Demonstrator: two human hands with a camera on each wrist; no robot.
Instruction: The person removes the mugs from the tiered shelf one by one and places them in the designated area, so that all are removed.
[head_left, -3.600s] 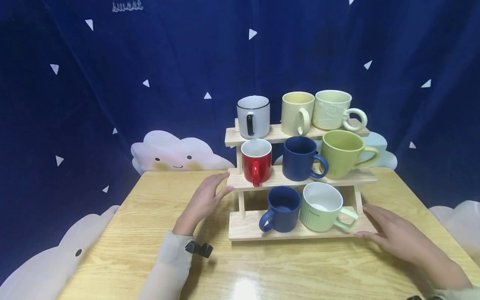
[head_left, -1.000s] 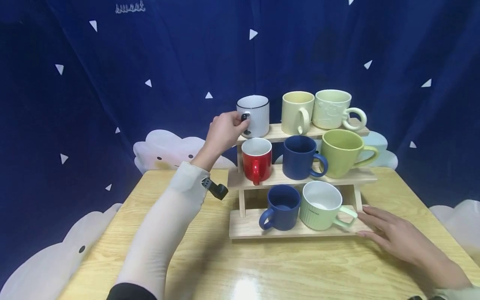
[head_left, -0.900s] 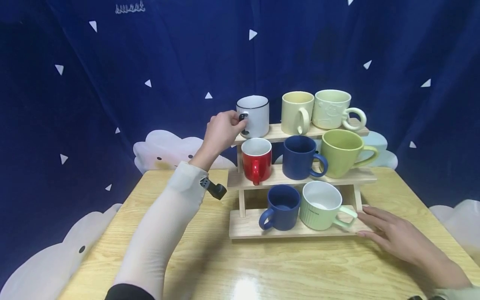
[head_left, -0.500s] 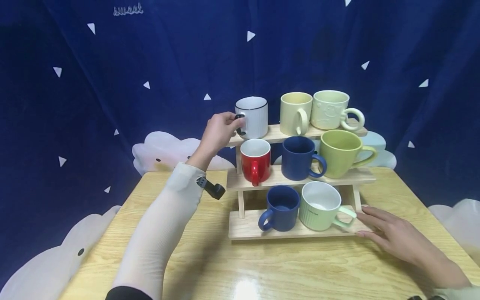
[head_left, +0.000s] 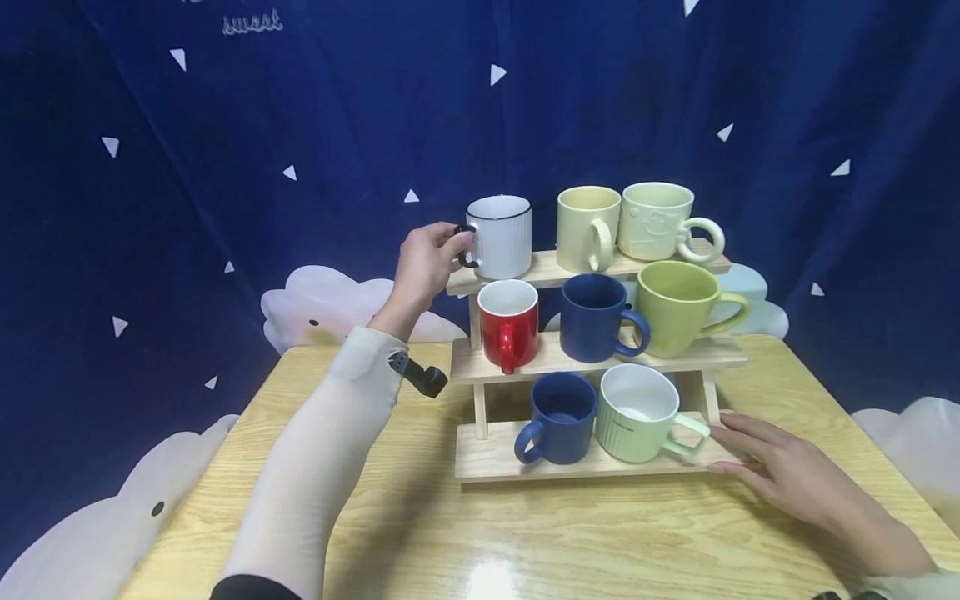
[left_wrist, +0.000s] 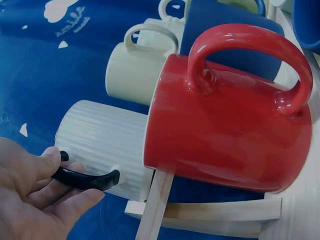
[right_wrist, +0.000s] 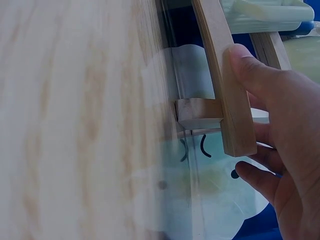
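My left hand [head_left: 427, 262] pinches the black handle [left_wrist: 82, 180] of a white ribbed mug [head_left: 504, 243] with a black rim. That mug stands upright at the left end of the top tier of a wooden three-tier rack [head_left: 483, 454], its handle turned out to the left. At the opposite end, my right hand [head_left: 795, 475] touches the bottom board, fingers extended and thumb near its front edge. In the right wrist view the thumb [right_wrist: 242, 55] lies against the board. Below the white mug is a red mug [head_left: 510, 325], handle toward me.
A cream mug [head_left: 577, 237] and a pale green mug [head_left: 648, 229] share the top tier. Beside the red mug stand a navy mug [head_left: 588, 321] and an olive mug [head_left: 671, 312]. The bottom tier holds another navy mug [head_left: 566, 425] and a mint mug [head_left: 630, 433].
My left hand has gone from the rack's middle tier up to the white mug's handle. The mug has turned so its handle swings from front to left. The right hand stays at the rack's end.
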